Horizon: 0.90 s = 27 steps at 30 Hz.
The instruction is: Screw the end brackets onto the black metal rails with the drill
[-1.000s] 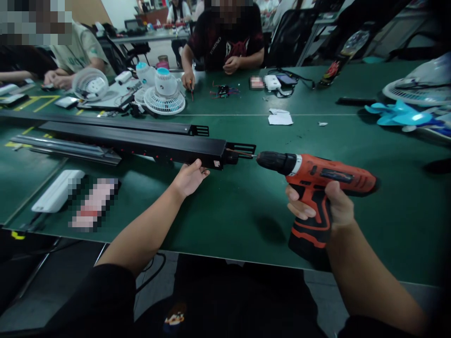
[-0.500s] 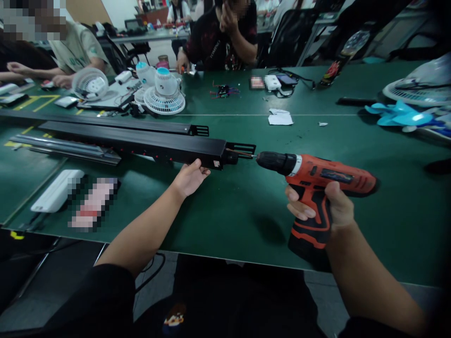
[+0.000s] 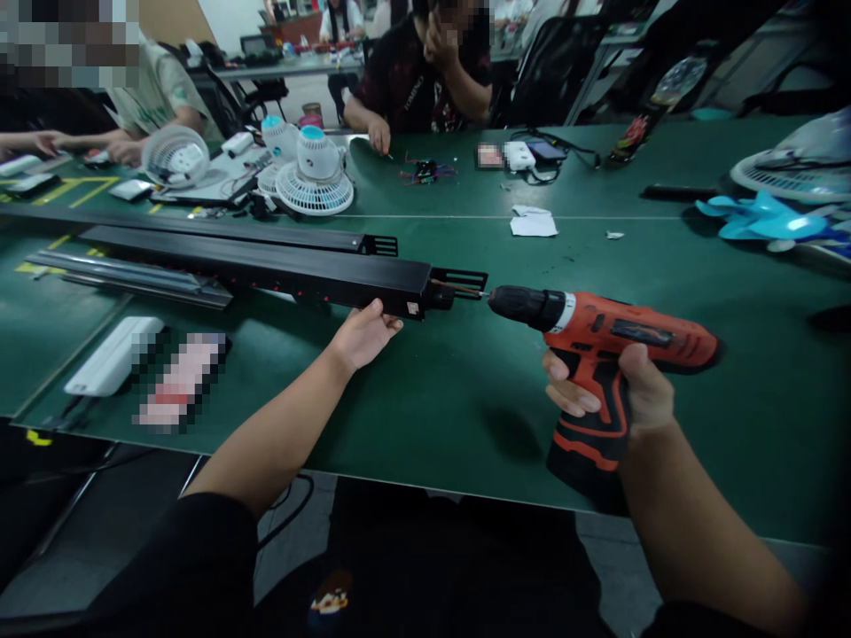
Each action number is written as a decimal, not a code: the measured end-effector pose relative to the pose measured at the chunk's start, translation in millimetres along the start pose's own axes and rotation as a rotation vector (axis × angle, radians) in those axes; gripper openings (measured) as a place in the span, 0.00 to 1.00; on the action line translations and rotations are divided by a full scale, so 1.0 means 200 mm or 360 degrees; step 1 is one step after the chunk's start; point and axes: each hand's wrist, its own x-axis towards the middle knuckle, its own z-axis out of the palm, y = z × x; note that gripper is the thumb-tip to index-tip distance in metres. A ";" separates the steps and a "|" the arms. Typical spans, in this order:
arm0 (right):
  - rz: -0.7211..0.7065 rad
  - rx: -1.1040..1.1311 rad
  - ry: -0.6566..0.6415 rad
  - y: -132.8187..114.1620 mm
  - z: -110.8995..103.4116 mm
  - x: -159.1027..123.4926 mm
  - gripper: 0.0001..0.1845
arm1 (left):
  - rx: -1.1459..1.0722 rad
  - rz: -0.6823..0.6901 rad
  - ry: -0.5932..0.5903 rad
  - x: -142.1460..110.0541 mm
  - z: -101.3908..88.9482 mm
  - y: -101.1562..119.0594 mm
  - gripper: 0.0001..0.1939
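Observation:
My right hand (image 3: 615, 385) is wrapped round the handle of an orange and black cordless drill (image 3: 625, 332), a finger near its trigger. The drill's bit points left at the end of a long black metal bar (image 3: 319, 276), beside a slotted bracket (image 3: 458, 279) and a black round fitting there. Whether the tip touches a screw is too small to tell. My left hand (image 3: 365, 335) grips the bar's near edge close to that end, thumb on its side and fingers underneath. A second black bar (image 3: 266, 232) lies behind the first.
Metal strips (image 3: 139, 279), a white box-like device (image 3: 113, 356) and a blurred-out pink item (image 3: 183, 381) lie at left on the green table (image 3: 412, 425). Farther back are white fans (image 3: 312, 182), a paper scrap (image 3: 534, 221) and blue fan blades (image 3: 764, 217). People sit across the table.
The view has shifted slightly. My hands, the drill and the bar keep nearly the same positions. Across the table, a person's hand has moved right and nearer the small wired part.

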 end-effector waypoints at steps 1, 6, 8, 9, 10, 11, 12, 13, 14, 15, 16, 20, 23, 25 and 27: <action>-0.0003 -0.0007 0.0011 0.00 0.00 0.00 0.31 | -0.0002 0.0002 -0.0016 0.00 0.00 0.00 0.13; 0.0002 -0.0007 -0.0018 0.00 0.00 0.00 0.32 | -0.0023 -0.0024 0.0051 0.00 0.01 -0.01 0.12; 0.0005 -0.0010 0.0005 0.00 0.00 0.00 0.32 | -0.0035 -0.0048 0.0087 0.00 0.01 -0.01 0.13; 0.0003 -0.0014 0.0022 0.00 0.00 0.00 0.32 | -0.0035 -0.0056 0.0093 -0.01 0.02 0.00 0.13; 0.0000 -0.0017 0.0033 0.00 -0.01 0.00 0.31 | -0.0030 -0.0062 0.0089 -0.01 0.02 -0.01 0.13; 0.0001 -0.0021 0.0037 0.00 -0.01 0.00 0.31 | -0.0022 -0.0065 0.0077 0.00 0.02 -0.01 0.13; 0.0002 -0.0023 0.0034 0.01 -0.01 -0.01 0.31 | -0.0011 -0.0066 0.0060 0.00 0.02 -0.01 0.13; 0.0004 -0.0023 0.0025 0.01 -0.01 -0.01 0.30 | 0.0003 -0.0065 0.0040 0.00 0.02 -0.01 0.13; 0.0006 -0.0021 0.0014 0.01 -0.01 -0.01 0.29 | 0.0018 -0.0061 0.0018 0.00 0.02 -0.01 0.14; 0.0014 -0.0018 0.0004 0.01 -0.01 -0.01 0.28 | 0.0032 -0.0056 -0.0004 0.00 0.02 -0.01 0.14; 0.0018 -0.0012 -0.0003 0.01 -0.01 -0.01 0.26 | 0.0045 -0.0051 -0.0025 0.00 0.02 -0.01 0.15; 0.0024 0.0009 -0.0011 0.00 0.00 0.00 0.25 | 0.0088 -0.0034 -0.0032 0.00 0.03 -0.02 0.16; 0.0023 0.0018 0.0012 0.00 0.01 0.00 0.27 | 0.0104 0.0006 0.0019 -0.01 0.05 -0.03 0.20; 0.0014 0.0015 0.0044 0.00 0.01 -0.01 0.27 | 0.0104 0.0058 0.0060 -0.01 0.07 -0.05 0.24; 0.0019 0.0005 0.0063 0.00 0.02 -0.01 0.28 | 0.0113 0.0118 0.0124 -0.02 0.09 -0.06 0.27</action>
